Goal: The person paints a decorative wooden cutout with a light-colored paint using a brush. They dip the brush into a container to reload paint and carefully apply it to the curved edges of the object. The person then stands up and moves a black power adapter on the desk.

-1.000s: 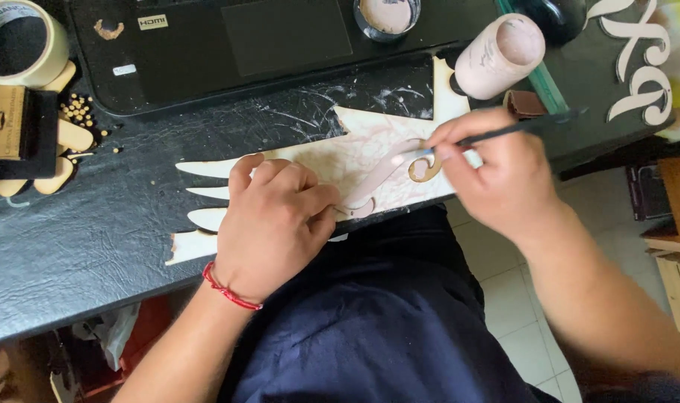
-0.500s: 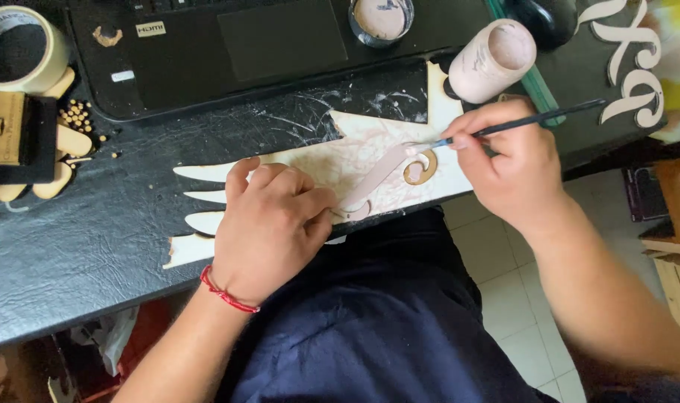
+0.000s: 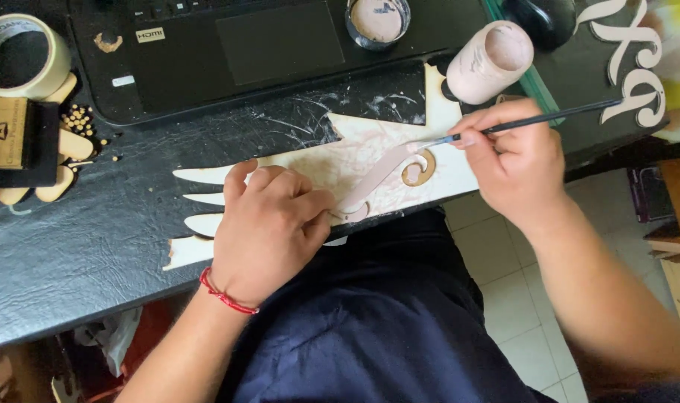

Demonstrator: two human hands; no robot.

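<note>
At the desk edge: a flat wooden cutout (image 3: 370, 160) with pointed, feather-like tips lies on the black desk mat (image 3: 93, 246), its near edge level with the desk's front.
Left hand (image 3: 269, 227): fingers curled and pressed down on the cutout's middle, pinning it flat; nothing is enclosed in the hand.
Right hand (image 3: 515, 160): fingers closed in a pen grip on a thin paintbrush (image 3: 534, 121), whose tip touches the top of the pale pink curved piece (image 3: 377, 175) lying on the cutout.
Paint supply: an open pink-stained jar (image 3: 491, 61) lies tilted just beyond the brush hand; a round dish of pink paint (image 3: 377, 19) rests on the laptop (image 3: 228, 45).
Risk, smear: the left fingertips sit against the lower end of the painted piece; any slide would likely drag wet colour.
Risk, spill: the jar lies close to the right knuckles, so a wide stroke could knock it.
Risk, overrun: the scroll ring (image 3: 418, 168) sits just beside the brush tip and could catch stray paint.
</note>
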